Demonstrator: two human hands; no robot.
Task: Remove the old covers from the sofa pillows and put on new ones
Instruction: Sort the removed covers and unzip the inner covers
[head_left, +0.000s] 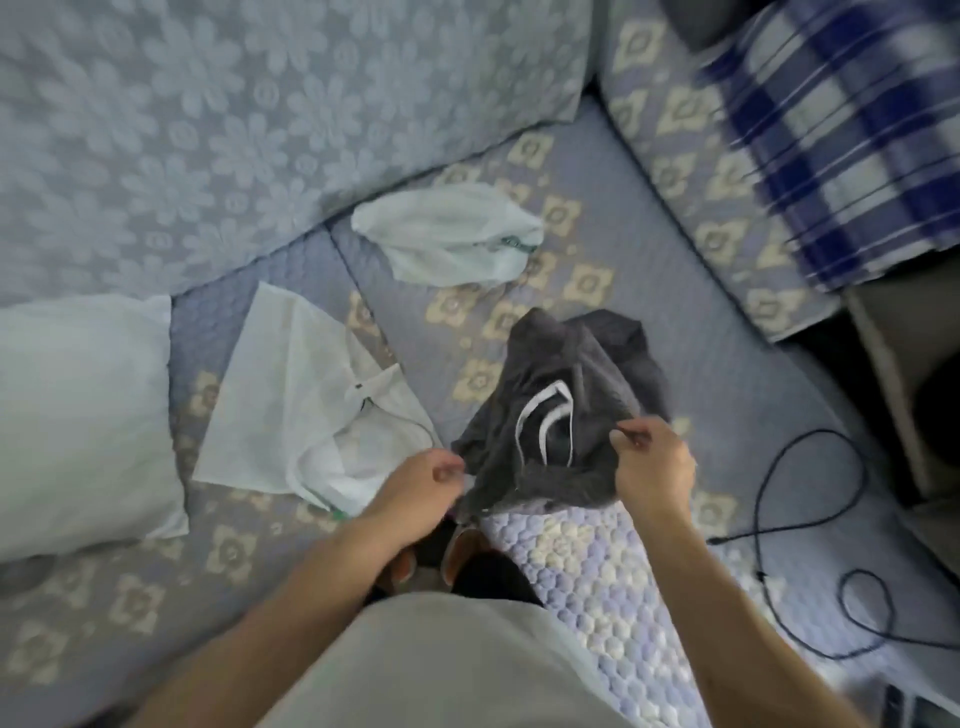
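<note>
Fingers of the right hand are curled tight, pinching the top edge of the dark grey cover. Over on the other side, the left hand is clenched too, thumb pressed against bent fingers on the cover's left edge. Both hands hold the fabric up just above the sofa seat, spread between them, with a white-edged opening showing in the middle of the cloth. Both forearms reach forward from the bottom of the view, bare, wrists level with each other and set apart by the cover's width.

Below the hands, a light quilted pillow rests against the person's legs, touching the lower hem of the grey cover. To the left of the left hand lies a flat white cover, partly crumpled at its near end. Further left sits a plump white pillow. Beyond the grey cover, near the floral backrest, lies a small crumpled pale cloth. A blue plaid blanket drapes at the upper right, and a black cable loops on the seat to the right.
</note>
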